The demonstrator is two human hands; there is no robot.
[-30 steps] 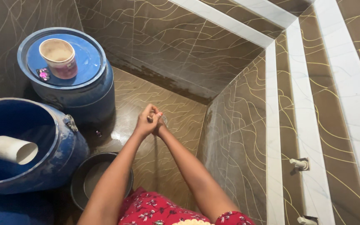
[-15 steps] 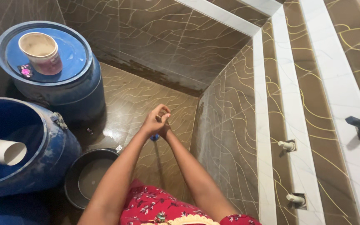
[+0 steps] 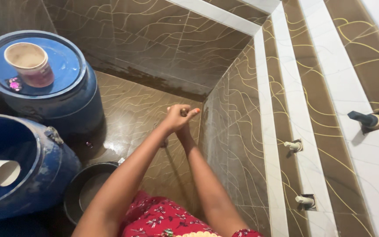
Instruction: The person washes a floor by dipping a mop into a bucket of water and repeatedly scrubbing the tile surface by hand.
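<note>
Left hand clasped over right hand above the tiled floor near the wall, grip closed on a small dark object, identity unclear; best rubbed slowly, hands low over floor

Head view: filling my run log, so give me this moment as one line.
left hand: clasped against right hand | right hand: mostly hidden behind left | held thing: cannot tell | below: brown tiled floor | nearby: dark basin, lidded blue barrel
</note>
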